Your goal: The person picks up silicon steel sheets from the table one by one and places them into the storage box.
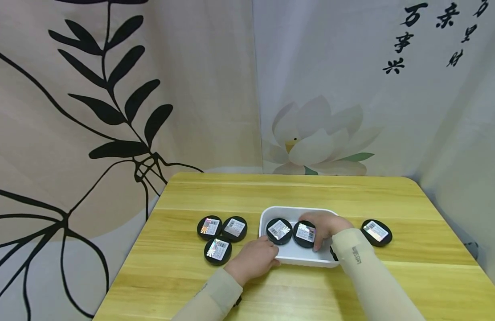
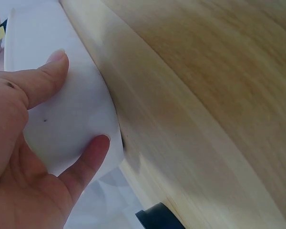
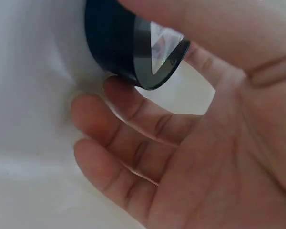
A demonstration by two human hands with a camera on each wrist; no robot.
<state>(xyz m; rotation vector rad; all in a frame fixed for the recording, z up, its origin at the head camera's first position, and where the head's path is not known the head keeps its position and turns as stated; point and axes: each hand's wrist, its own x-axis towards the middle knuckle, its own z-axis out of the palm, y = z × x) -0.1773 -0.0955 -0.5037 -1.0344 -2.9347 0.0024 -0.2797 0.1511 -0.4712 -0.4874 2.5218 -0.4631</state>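
Observation:
A white tray (image 1: 299, 261) sits mid-table with two round black tins in it. My left hand (image 1: 271, 252) grips the tray's near left corner; in the left wrist view the left hand (image 2: 81, 100) has its thumb (image 2: 55, 67) and a finger on the tray wall (image 2: 47, 28). My right hand (image 1: 316, 232) reaches into the tray and holds the right-hand tin (image 1: 304, 233). The right wrist view shows that tin (image 3: 112, 43) pinched between thumb and curled fingers (image 3: 114, 100), tilted over the tray floor. The other tin (image 1: 279, 231) lies flat beside it.
Three black tins with shiny labels (image 1: 209, 227) (image 1: 234, 228) (image 1: 218, 251) lie left of the tray, and one (image 1: 376, 232) lies to its right. The yellow wooden table (image 1: 271, 191) is hemmed in by printed curtains on the left, back and right.

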